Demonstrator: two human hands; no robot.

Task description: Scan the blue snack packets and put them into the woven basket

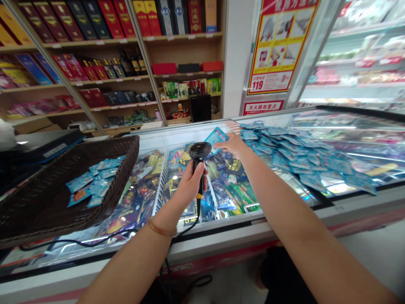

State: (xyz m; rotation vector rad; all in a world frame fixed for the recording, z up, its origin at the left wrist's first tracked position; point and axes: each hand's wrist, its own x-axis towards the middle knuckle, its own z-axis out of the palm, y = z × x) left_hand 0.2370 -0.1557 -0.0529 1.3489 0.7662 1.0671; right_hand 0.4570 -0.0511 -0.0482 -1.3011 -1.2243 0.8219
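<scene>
My left hand [190,183] is wrapped round the handle of a black barcode scanner [200,149], held upright above the chest freezer. A blue packet [215,138] is pinched in my right hand [233,145], just behind and to the right of the scanner head. Many more packets of the same blue lie in a spread pile [297,152] on the freezer's glass to the right. On the left, a dark brown wicker basket [126,169] holds several blue packets [95,179]. A black cable [190,228] hangs down from the scanner's handle.
Below my hands the freezer [218,242] holds colourful ice-cream packages, parted by white wire dividers [160,183]. Behind stand wooden shelves [186,38] with boxes and bottles. A red and yellow poster [275,46] hangs at the back, beside a glass-fronted display [357,63].
</scene>
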